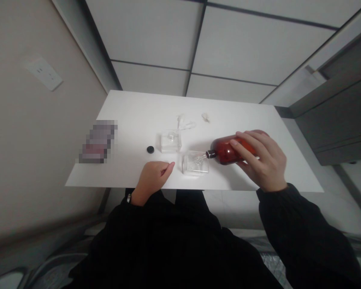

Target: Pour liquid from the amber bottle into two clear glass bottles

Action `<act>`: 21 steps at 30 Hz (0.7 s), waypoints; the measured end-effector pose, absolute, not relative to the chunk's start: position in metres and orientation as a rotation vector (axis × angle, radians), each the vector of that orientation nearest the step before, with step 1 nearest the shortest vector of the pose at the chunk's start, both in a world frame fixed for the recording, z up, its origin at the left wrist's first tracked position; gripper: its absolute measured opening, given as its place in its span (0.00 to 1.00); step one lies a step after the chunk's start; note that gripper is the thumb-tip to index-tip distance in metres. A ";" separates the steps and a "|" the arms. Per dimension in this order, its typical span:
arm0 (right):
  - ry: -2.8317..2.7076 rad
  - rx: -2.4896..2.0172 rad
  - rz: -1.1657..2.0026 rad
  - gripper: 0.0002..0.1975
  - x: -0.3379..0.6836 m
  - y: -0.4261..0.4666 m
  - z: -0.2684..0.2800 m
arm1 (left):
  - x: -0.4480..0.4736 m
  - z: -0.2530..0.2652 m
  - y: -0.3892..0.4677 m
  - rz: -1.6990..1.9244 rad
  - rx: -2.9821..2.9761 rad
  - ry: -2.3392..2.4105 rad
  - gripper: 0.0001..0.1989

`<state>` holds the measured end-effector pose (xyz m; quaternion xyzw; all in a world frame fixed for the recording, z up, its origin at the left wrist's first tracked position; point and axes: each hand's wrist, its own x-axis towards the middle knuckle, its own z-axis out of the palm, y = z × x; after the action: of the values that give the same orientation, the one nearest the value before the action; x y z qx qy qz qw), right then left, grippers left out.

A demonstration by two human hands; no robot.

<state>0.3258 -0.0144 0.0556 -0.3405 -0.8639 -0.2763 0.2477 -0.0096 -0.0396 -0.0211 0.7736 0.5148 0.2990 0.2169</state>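
Amber bottle (225, 151): clasped by the right hand (265, 161), tipped over the near clear box (192, 170).
Stream (202, 157): poured into that box.
Left hand (155, 175): fingers curled in, held beside the box.
Black cap (150, 149): laid near the second box (171, 145).

Btl (225, 149) glossy, smth; tbl (132, 116) smth; sleeve (307, 224) cloth.

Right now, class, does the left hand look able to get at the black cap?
Probably yes: the left hand is curled close to the cap, and nothing visible lies between them. The farther box stands to the cap's right, leaving that way free.
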 end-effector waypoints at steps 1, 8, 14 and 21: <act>-2.356 -0.932 -0.760 0.42 0.326 -0.014 0.056 | -0.010 -0.021 -0.040 0.829 2.144 1.426 0.26; -2.363 -0.881 -0.762 0.42 0.325 -0.013 0.058 | -0.010 -0.022 -0.040 0.825 2.143 1.431 0.26; -2.363 -0.918 -0.742 0.44 0.323 -0.015 0.058 | -0.009 -0.020 -0.040 0.826 2.141 1.429 0.26; -2.363 -0.891 -0.755 0.44 0.324 -0.014 0.058 | -0.010 -0.021 -0.040 0.824 2.130 1.432 0.25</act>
<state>0.3237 -0.0136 0.0579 -0.3272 -0.8679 -0.2774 0.2504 -0.0095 -0.0400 -0.0208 0.7706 0.5181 0.2982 0.2209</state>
